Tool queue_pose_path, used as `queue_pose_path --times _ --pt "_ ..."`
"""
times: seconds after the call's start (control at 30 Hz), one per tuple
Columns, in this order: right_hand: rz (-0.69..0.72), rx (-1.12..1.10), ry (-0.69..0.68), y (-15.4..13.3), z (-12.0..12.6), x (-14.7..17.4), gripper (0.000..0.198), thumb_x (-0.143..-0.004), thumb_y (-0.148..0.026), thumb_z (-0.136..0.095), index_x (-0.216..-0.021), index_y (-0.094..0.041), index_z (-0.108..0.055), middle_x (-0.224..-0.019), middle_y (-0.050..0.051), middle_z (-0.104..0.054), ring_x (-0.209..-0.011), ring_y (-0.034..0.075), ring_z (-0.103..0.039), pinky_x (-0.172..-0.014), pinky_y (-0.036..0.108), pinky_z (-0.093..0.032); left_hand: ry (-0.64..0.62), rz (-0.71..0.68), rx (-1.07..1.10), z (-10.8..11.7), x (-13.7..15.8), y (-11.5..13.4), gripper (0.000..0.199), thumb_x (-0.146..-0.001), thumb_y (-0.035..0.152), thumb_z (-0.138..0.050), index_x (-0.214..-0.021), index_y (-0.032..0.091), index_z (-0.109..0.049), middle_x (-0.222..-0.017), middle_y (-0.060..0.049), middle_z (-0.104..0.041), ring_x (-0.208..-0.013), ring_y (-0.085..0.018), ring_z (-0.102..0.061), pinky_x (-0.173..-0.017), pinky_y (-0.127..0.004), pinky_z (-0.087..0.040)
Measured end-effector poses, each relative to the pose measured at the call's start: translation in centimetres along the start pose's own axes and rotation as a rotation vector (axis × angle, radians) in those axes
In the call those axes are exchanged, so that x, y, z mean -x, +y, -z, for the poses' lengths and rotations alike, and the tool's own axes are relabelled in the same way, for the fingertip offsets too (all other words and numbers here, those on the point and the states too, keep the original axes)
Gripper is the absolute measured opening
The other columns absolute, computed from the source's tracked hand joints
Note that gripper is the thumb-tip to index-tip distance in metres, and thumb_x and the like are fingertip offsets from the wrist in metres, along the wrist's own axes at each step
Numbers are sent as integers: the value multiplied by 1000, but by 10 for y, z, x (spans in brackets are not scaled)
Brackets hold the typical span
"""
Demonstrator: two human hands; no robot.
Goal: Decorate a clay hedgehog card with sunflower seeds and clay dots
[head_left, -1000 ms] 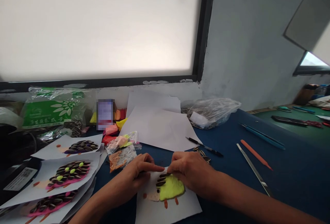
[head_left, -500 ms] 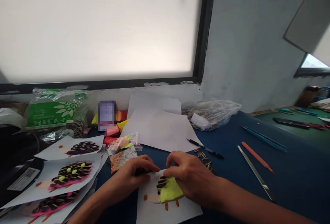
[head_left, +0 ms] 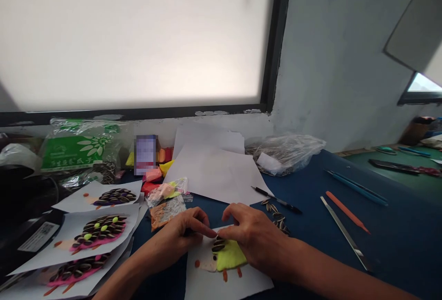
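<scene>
A sheet of white paper (head_left: 207,286) lies in front of me with a hedgehog shape on it. Its body is yellow-green clay (head_left: 229,256), with a pale face, an orange-brown nose and short legs. Several dark striped sunflower seeds (head_left: 217,245) stick out of the body's upper left edge. My right hand (head_left: 250,235) bends over the clay, thumb and index finger pinched at the topmost seed, which they partly cover. From the left, my left hand (head_left: 186,231) reaches in with its index fingertip meeting the right fingertips; its other fingers are curled, and what they may hold is hidden.
Loose sunflower seeds (head_left: 278,219) and a black pen (head_left: 276,199) lie beyond my right hand. Finished hedgehog pictures (head_left: 100,233) overlap at left. Clay packets (head_left: 167,192), blank paper (head_left: 214,175) and a seed bag (head_left: 72,150) stand behind. An orange tool (head_left: 347,211) and a metal blade (head_left: 345,233) lie right.
The whole view has shifted slightly, so things sit a little farther right. My left index fingertip has come closer to the right fingertips at the clay's top edge.
</scene>
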State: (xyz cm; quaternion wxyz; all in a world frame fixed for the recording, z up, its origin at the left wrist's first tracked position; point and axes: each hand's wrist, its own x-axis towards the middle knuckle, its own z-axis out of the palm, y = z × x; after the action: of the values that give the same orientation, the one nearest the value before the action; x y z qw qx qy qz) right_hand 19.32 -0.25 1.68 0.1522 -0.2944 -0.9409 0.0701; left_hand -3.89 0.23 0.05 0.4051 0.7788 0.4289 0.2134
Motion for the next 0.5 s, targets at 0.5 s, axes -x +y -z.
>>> queue_pose_path --times 0.5 --pt "5 21 -22 -1 -1 0 33 -88 -9 -47 -108 -21 -70 -108 11 -57 -91 20 -56 -74 31 -46 -3 3 -24 -1 2 9 40 -77 9 -47 -93 29 -77 -97 -2 -57 -89 -16 -54 -79 -25 -45"
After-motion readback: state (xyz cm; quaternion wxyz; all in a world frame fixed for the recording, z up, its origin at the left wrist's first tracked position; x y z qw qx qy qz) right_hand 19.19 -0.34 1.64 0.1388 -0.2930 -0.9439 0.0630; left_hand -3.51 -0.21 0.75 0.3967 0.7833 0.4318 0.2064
